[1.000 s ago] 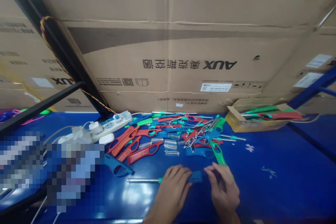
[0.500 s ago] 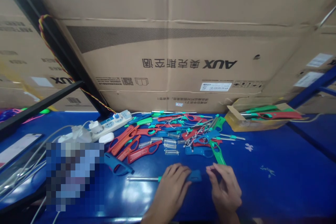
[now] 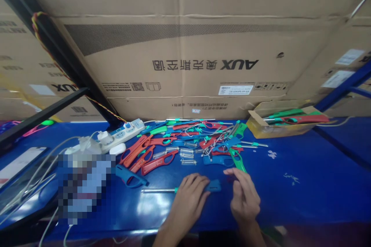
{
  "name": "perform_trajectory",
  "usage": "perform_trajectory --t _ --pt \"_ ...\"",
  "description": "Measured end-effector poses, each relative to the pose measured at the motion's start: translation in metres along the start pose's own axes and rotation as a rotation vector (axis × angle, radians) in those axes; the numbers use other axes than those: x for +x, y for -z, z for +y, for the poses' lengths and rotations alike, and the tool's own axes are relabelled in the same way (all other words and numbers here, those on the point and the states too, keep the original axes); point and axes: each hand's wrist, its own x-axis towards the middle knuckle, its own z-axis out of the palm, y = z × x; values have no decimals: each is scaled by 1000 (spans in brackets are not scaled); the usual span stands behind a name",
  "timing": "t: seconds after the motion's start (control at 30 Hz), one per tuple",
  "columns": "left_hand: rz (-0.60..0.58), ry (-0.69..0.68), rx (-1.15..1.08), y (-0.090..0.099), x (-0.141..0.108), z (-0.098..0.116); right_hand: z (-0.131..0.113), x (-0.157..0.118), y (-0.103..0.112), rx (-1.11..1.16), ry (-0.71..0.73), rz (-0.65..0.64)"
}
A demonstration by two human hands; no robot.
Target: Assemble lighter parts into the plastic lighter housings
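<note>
My left hand [image 3: 189, 197] is wrapped over a blue lighter [image 3: 213, 186], whose metal rod points left and whose handle end shows at the right of my fingers. To its right my right hand [image 3: 245, 197] is raised off the lighter, fingers bent and somewhat apart, with nothing visible in it. Beyond the hands lies a pile of red, blue and green handle shells, such as a red one [image 3: 160, 163] and a blue one [image 3: 131, 177]. Small clear fluid tubes [image 3: 188, 161] and thin white wires [image 3: 209, 144] lie among them.
An open carton [image 3: 261, 131] of lighters stands at the back right. A white power strip [image 3: 123, 135] with plugs and cables, and a phone [image 3: 21, 166], are at the left. A large cardboard box [image 3: 188, 46] walls off the back of the blue table [image 3: 313, 185].
The view has shifted slightly. My right hand's fingers have opened somewhat beside the lighter's end. My left hand keeps its hold on the blue lighter.
</note>
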Motion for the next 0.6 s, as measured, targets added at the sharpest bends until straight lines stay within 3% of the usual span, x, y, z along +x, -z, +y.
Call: perform_trajectory --t 0.23,0.4,0.6 --pt "2 12 12 0 0 0 1 1 -1 5 -2 96" --pt "12 9 10 0 0 -1 0 0 0 -1 -10 68" --pt "13 10 -12 0 1 -2 -1 -4 -3 28 -89 206"
